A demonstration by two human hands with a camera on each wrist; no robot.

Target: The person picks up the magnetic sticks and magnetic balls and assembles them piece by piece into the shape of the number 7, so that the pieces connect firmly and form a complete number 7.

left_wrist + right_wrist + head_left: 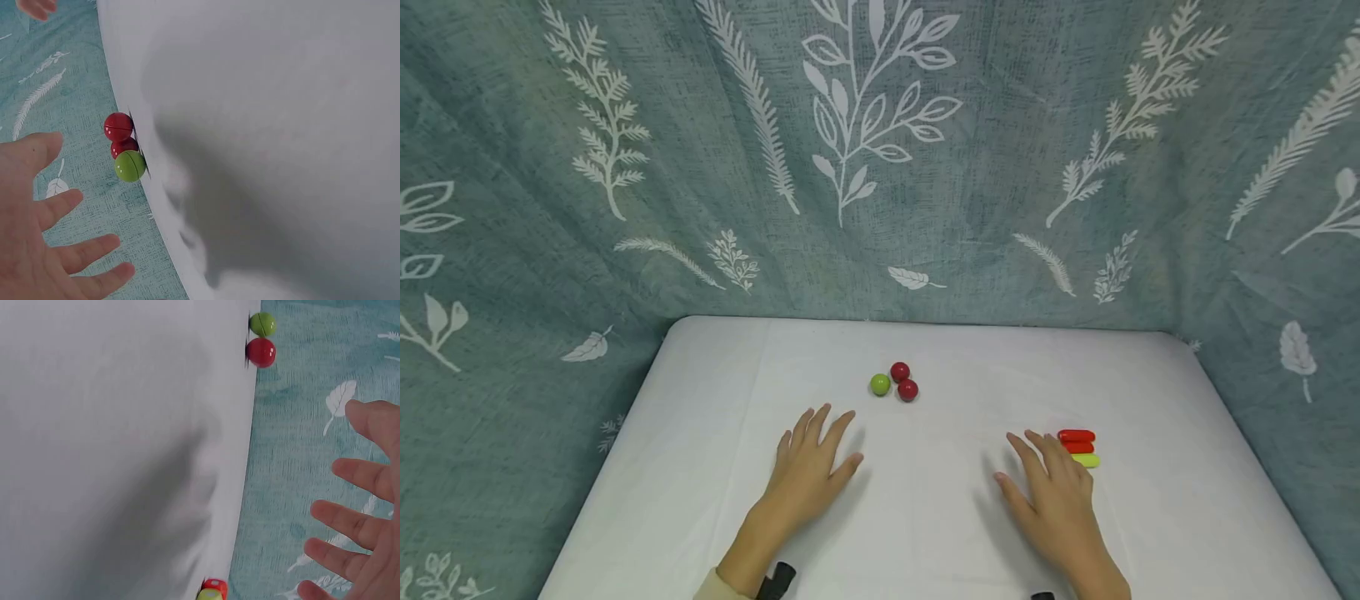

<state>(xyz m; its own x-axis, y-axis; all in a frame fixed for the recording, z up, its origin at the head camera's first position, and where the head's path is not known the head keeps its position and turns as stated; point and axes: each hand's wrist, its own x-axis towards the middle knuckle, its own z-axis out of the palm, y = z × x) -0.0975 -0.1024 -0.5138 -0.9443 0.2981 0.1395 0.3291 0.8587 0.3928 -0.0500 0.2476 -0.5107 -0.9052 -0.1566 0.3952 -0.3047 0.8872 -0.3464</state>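
Observation:
Three small glossy balls sit together near the table's far middle: a green ball (880, 384), a dark red ball (900, 372) and another dark red ball (907, 390). My left hand (811, 473) hovers left of them and nearer to me, fingers spread, holding nothing. To the right lie three short rounded sticks side by side: a red stick (1077, 436), a second red stick (1078, 447) and a yellow-green stick (1086, 460). My right hand (1054, 504) is held over the cloth just in front of these sticks, fingers apart and empty; it partly hides them.
A white cloth (925, 533) covers the table, whose far corners are rounded. Behind and beside it hangs a blue-green curtain (985, 167) with white leaf prints. A black strap piece (777, 581) shows at the left wrist.

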